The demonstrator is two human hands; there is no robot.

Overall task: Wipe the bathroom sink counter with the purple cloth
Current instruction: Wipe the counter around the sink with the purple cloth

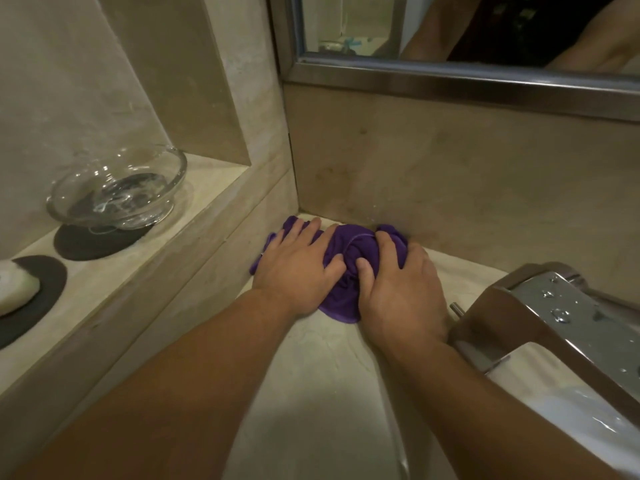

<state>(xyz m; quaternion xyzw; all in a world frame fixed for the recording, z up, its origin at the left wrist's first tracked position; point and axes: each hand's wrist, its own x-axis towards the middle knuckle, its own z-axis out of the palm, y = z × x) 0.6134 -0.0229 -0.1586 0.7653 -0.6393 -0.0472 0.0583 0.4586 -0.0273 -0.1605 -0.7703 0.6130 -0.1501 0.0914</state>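
The purple cloth lies bunched on the pale marble counter, pushed into the back left corner where the two walls meet. My left hand presses flat on the cloth's left part, fingers spread toward the corner. My right hand grips the cloth's right part, with the thumb dug into the folds and the fingers curled over its far edge. Most of the cloth is hidden under both hands.
A chrome faucet with water drops stands close to my right wrist, and the white sink basin lies below it. On a raised ledge at left sit a glass bowl and a bar of soap on dark mats. A metal-framed mirror hangs above.
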